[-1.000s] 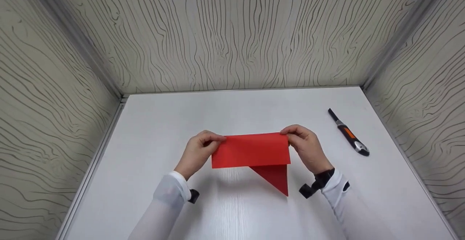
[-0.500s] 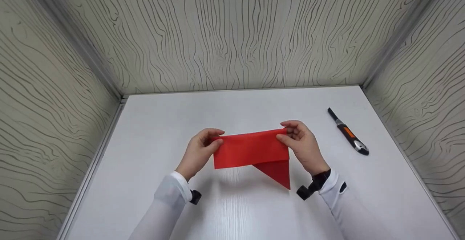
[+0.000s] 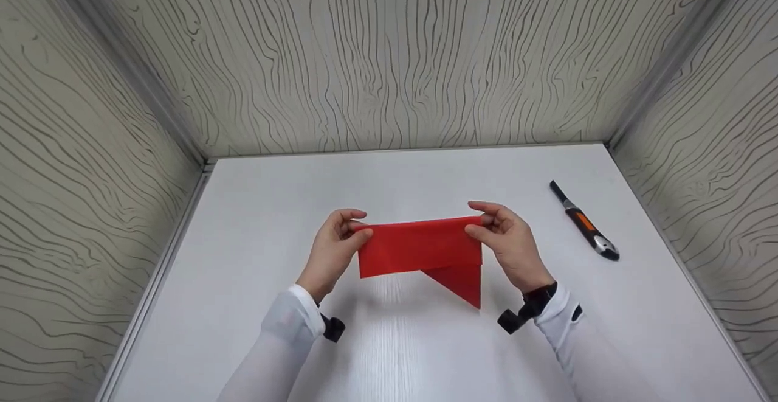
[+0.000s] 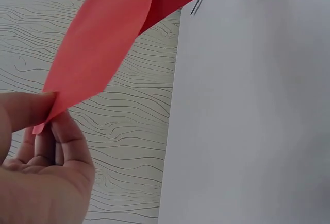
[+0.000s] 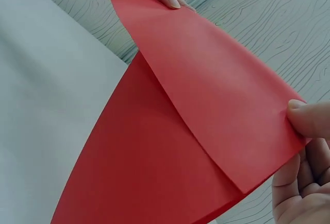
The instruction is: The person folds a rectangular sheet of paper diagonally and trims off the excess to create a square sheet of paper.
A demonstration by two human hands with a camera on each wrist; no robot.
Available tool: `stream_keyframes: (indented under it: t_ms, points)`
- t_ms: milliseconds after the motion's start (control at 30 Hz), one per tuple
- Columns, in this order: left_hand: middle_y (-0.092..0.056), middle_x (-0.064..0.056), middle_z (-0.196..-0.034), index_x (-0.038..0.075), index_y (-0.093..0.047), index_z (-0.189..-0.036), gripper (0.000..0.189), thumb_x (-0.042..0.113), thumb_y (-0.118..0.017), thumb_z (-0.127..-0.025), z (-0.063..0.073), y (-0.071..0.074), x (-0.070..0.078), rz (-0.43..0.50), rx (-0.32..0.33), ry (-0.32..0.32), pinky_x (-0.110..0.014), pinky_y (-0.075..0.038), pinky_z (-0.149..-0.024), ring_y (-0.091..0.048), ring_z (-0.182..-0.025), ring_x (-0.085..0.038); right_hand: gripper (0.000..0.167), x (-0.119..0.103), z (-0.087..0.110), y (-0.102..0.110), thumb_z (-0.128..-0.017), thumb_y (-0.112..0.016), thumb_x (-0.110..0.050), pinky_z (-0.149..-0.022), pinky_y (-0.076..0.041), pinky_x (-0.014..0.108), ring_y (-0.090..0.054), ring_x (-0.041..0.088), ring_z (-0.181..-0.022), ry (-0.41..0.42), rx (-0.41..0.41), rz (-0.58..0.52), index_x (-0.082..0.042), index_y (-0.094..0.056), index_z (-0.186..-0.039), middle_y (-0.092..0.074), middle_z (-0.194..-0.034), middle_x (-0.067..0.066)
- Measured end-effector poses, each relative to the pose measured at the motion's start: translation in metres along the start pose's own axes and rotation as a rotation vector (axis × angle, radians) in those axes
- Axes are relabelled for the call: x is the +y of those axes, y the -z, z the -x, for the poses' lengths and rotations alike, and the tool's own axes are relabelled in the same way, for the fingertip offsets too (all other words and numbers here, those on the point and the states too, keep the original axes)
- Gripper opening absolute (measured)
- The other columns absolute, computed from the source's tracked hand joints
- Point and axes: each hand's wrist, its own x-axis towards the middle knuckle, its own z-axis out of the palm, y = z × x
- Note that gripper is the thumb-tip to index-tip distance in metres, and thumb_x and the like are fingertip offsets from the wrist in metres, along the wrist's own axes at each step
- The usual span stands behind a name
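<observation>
Red paper [image 3: 413, 247], folded, held up above the white desk [image 3: 273, 201]; left hand [image 3: 327, 253] and right hand [image 3: 512, 247] each pinch an upper corner between thumb and fingers. Likely trouble: uneven pull skewing the fold, or a slack thumb letting layers slide.

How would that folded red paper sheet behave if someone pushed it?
The folded red paper sheet would probably bend rather than resist, since it bows in the right wrist view. It's likely light: the left hand and right hand merely pinch it near its upper corners. Its thin edges suggest it might crease easily.
</observation>
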Motion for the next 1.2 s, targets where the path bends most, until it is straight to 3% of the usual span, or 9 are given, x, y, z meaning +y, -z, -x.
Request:
stream_keyframes:
  t_ms: [200, 500, 600, 733, 867, 1000, 1100, 1200]
  points:
    - [-0.065, -0.004, -0.112, 0.018, -0.064, -0.131, 0.032, 0.013, -0.067, -0.100, -0.001, -0.002, 0.002, -0.150, 0.047, -0.042, -0.034, -0.056, -0.086, -0.062, -0.101, -0.026, 0.045, -0.002, 0.003, -0.003, -0.092, -0.079, -0.025, -0.092, -0.055, 0.035, -0.063, 0.035, -0.103, -0.008, -0.005, 0.052, -0.007, -0.066, -0.132, -0.067, -0.115, 0.016]
    - [-0.061, 0.001, -0.114, 0.024, -0.069, -0.131, 0.033, 0.014, -0.058, -0.102, -0.001, 0.003, 0.005, -0.382, -0.060, -0.027, -0.035, -0.056, -0.087, -0.059, -0.104, -0.023, 0.032, -0.002, 0.005, -0.009, -0.097, -0.073, -0.018, -0.095, -0.055, 0.034, -0.066, 0.035, -0.101, -0.005, -0.038, 0.031, 0.000, -0.065, -0.123, -0.066, -0.117, 0.018]
    - [-0.061, 0.002, -0.111, 0.023, -0.073, -0.123, 0.030, 0.013, -0.057, -0.099, -0.002, 0.001, 0.009, -0.509, -0.077, -0.072, -0.035, -0.056, -0.083, -0.057, -0.102, -0.022, 0.029, -0.001, 0.006, -0.010, -0.098, -0.072, -0.016, -0.094, -0.055, 0.035, -0.067, 0.035, -0.101, -0.003, -0.037, 0.022, -0.001, -0.065, -0.122, -0.066, -0.117, 0.018]
    - [-0.062, 0.004, -0.108, 0.023, -0.075, -0.113, 0.018, 0.023, -0.065, -0.098, -0.002, -0.003, 0.016, -0.699, -0.079, -0.146, -0.035, -0.055, -0.082, -0.056, -0.101, -0.018, 0.028, -0.001, 0.006, -0.013, -0.098, -0.071, -0.015, -0.092, -0.056, 0.037, -0.065, 0.036, -0.103, -0.002, -0.045, 0.015, -0.002, -0.064, -0.121, -0.065, -0.117, 0.018]
    - [-0.068, 0.010, -0.101, 0.025, -0.076, -0.110, 0.016, 0.032, -0.072, -0.096, -0.003, -0.010, 0.021, -0.862, -0.127, -0.225, -0.042, -0.047, -0.099, -0.060, -0.095, -0.014, 0.026, 0.000, 0.007, -0.017, -0.098, -0.071, -0.015, -0.091, -0.057, 0.037, -0.066, 0.036, -0.102, -0.005, -0.044, 0.018, -0.002, -0.065, -0.121, -0.066, -0.117, 0.017]
    - [-0.071, 0.012, -0.098, 0.025, -0.076, -0.115, 0.020, 0.032, -0.071, -0.097, -0.003, -0.021, 0.025, -0.917, -0.219, -0.264, -0.040, -0.047, -0.102, -0.064, -0.089, -0.011, 0.023, 0.002, 0.008, -0.024, -0.098, -0.071, -0.013, -0.090, -0.057, 0.035, -0.067, 0.034, -0.099, -0.004, -0.045, 0.034, -0.003, -0.067, -0.119, -0.066, -0.114, 0.016]
    - [-0.071, 0.011, -0.101, 0.025, -0.075, -0.119, 0.022, 0.033, -0.069, -0.099, -0.004, -0.030, 0.027, -0.923, -0.277, -0.273, -0.034, -0.054, -0.090, -0.064, -0.089, -0.010, 0.023, 0.003, 0.008, -0.030, -0.098, -0.071, -0.013, -0.089, -0.057, 0.034, -0.068, 0.033, -0.098, -0.003, -0.057, 0.039, -0.003, -0.068, -0.118, -0.067, -0.114, 0.016]
    - [-0.070, 0.011, -0.100, 0.024, -0.074, -0.118, 0.021, 0.032, -0.068, -0.100, -0.006, -0.039, 0.028, -0.923, -0.295, -0.290, -0.031, -0.056, -0.084, -0.064, -0.087, -0.009, 0.023, 0.003, 0.008, -0.035, -0.098, -0.071, -0.014, -0.089, -0.057, 0.034, -0.068, 0.033, -0.098, -0.007, -0.067, 0.030, -0.003, -0.067, -0.118, -0.066, -0.114, 0.016]
